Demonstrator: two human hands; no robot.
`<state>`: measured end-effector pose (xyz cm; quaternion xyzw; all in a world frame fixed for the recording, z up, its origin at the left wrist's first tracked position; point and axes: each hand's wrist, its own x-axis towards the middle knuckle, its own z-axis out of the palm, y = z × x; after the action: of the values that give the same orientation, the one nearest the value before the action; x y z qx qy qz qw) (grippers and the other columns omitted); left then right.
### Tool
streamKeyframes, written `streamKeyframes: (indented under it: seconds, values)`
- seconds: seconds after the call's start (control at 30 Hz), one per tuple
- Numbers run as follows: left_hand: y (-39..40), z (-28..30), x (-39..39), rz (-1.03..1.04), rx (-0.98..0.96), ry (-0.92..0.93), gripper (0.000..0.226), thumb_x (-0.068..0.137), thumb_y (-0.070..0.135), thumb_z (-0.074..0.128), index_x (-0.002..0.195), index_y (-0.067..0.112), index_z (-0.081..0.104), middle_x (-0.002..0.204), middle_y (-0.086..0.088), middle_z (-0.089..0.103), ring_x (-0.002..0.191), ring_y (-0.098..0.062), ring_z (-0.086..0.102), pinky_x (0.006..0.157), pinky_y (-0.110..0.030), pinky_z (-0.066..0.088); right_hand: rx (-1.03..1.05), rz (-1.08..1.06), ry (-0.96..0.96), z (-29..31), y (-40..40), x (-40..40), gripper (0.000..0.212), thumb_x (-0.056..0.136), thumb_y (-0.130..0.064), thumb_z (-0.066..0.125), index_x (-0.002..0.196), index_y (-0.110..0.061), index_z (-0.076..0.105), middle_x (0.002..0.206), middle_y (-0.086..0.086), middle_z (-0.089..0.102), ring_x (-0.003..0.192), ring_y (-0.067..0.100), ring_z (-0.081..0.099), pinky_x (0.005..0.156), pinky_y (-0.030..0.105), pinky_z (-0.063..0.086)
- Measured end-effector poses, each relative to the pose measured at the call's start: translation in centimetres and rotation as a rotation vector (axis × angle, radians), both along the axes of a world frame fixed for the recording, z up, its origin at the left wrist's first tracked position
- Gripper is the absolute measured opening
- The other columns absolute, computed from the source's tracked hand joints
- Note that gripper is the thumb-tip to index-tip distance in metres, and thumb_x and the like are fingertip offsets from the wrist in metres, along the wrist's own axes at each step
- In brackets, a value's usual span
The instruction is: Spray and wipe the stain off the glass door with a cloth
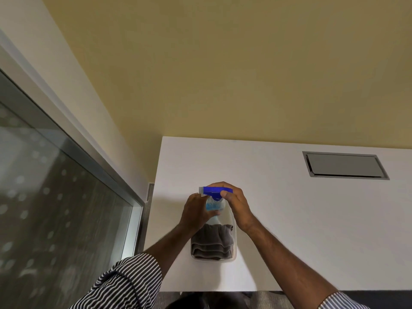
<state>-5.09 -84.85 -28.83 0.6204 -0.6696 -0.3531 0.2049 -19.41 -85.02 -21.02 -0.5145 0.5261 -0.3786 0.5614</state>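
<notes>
Both hands on the spray bottle [213,202] over the white tabletop [289,219]. Left hand [196,211] wraps the body, fingers curled round the blue liquid part. Right hand [234,201] grips the blue trigger head [217,190], thumb on top. Looks like pickup or nozzle adjust; spraying not started, I'd say.

Glass door [55,208] is well off to the left, with pale spots across it. Can't tell which mark is the stain.

To do it well: keep one hand firm on the body, lift straight up clear of the tub, check the white nozzle end points away from the face before swinging toward the door.

Clear tub [234,246] just below the bottle holds a folded grey cloth [211,241], filling most of it. Can't tell if the bottle base sits inside the tub or above it. Grab the cloth next.
</notes>
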Motion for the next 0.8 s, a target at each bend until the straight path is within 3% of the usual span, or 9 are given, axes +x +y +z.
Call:
streamKeyframes:
  seconds: [0.13, 0.27, 0.3, 0.37, 0.5, 0.57, 0.7, 0.73, 0.8]
  values:
    - [0.0, -0.3, -0.2, 0.025, -0.001, 0.022, 0.071, 0.081, 0.046, 0.085, 0.138, 0.012, 0.058, 0.131, -0.006, 0.07, 0.12, -0.023, 0.065, 0.106, -0.032, 0.049, -0.011, 0.071, -0.024, 0.1, -0.3, -0.5, 0.048, 0.091, -0.054, 0.049, 0.114, -0.021, 0.076, 0.119, -0.004, 0.075, 0.121, 0.023, 0.065, 0.111, 0.049, 0.049]
    - [-0.1, -0.2, -0.5, 0.013, 0.01, 0.054, 0.071, 0.083, 0.042, 0.084, 0.141, 0.014, 0.054, 0.136, -0.006, 0.066, 0.123, -0.022, 0.062, 0.109, -0.038, 0.052, 0.027, 0.028, -0.032, 0.1, -0.3, -0.7, 0.093, 0.085, -0.091, 0.029, 0.125, -0.018, 0.07, 0.131, 0.006, 0.07, 0.128, 0.027, 0.062, 0.114, 0.039, 0.047]
    - [-0.1, -0.1, -0.5, 0.018, 0.006, 0.053, 0.071, 0.083, 0.042, 0.084, 0.142, 0.014, 0.053, 0.137, -0.006, 0.065, 0.124, -0.021, 0.062, 0.11, -0.037, 0.052, 0.056, 0.009, -0.036, 0.0, -0.3, -0.6, 0.092, 0.087, -0.089, 0.024, 0.126, -0.018, 0.069, 0.132, 0.006, 0.07, 0.129, 0.025, 0.062, 0.116, 0.039, 0.046]
    - [-0.1, -0.1, -0.5, 0.029, 0.001, 0.054, 0.072, 0.083, 0.041, 0.084, 0.142, 0.015, 0.053, 0.138, -0.005, 0.065, 0.124, -0.021, 0.062, 0.109, -0.036, 0.052, 0.106, -0.041, -0.024, -0.2, -0.4, -0.3, 0.072, 0.096, -0.07, 0.018, 0.121, -0.027, 0.07, 0.126, -0.006, 0.073, 0.125, 0.016, 0.065, 0.118, 0.04, 0.046]
    - [-0.3, -0.2, -0.1, 0.007, -0.014, 0.051, 0.071, 0.081, 0.04, 0.086, 0.139, 0.013, 0.055, 0.135, -0.005, 0.066, 0.121, -0.019, 0.063, 0.106, -0.033, 0.055, 0.139, -0.079, -0.014, -0.2, -0.7, 0.0, 0.06, 0.097, -0.058, 0.017, 0.111, -0.036, 0.071, 0.109, -0.031, 0.075, 0.111, -0.007, 0.068, 0.094, 0.012, 0.05]
    - [-0.3, -0.3, 0.4, -0.04, -0.021, 0.054, 0.072, 0.08, 0.038, 0.088, 0.139, 0.011, 0.056, 0.136, -0.007, 0.066, 0.122, -0.021, 0.062, 0.107, -0.035, 0.054, 0.142, -0.098, -0.034, -0.3, -0.8, 0.0, 0.061, 0.102, -0.058, 0.016, 0.111, -0.036, 0.072, 0.113, -0.027, 0.076, 0.113, -0.003, 0.069, 0.09, 0.01, 0.052]
    - [-0.4, -0.1, 2.0, -0.175, -0.054, 0.094, 0.071, 0.079, 0.038, 0.088, 0.137, 0.011, 0.056, 0.136, -0.006, 0.063, 0.124, -0.014, 0.058, 0.114, -0.038, 0.049, 0.097, -0.181, -0.087, -1.3, -1.8, -0.7, 0.065, 0.113, -0.041, 0.01, 0.118, -0.019, 0.072, 0.127, 0.007, 0.075, 0.119, 0.027, 0.07, 0.106, 0.037, 0.054]
    - [-0.3, -0.1, 2.4, -0.192, -0.076, 0.131, 0.07, 0.08, 0.039, 0.087, 0.137, 0.015, 0.055, 0.137, -0.001, 0.061, 0.126, -0.011, 0.055, 0.115, -0.037, 0.048, 0.081, -0.213, -0.087, -1.5, -2.2, -1.0, 0.065, 0.113, -0.041, 0.012, 0.119, -0.016, 0.071, 0.125, 0.01, 0.075, 0.119, 0.03, 0.07, 0.105, 0.038, 0.055]
    - [0.1, 0.1, 3.4, -0.168, -0.102, 0.18, 0.072, 0.085, 0.041, 0.081, 0.144, 0.024, 0.045, 0.146, 0.009, 0.05, 0.137, -0.01, 0.048, 0.119, -0.033, 0.042, 0.042, -0.247, -0.026, -1.3, -2.8, -1.4, 0.06, 0.111, -0.049, 0.022, 0.121, -0.016, 0.071, 0.123, 0.006, 0.075, 0.12, 0.026, 0.069, 0.098, 0.025, 0.056]
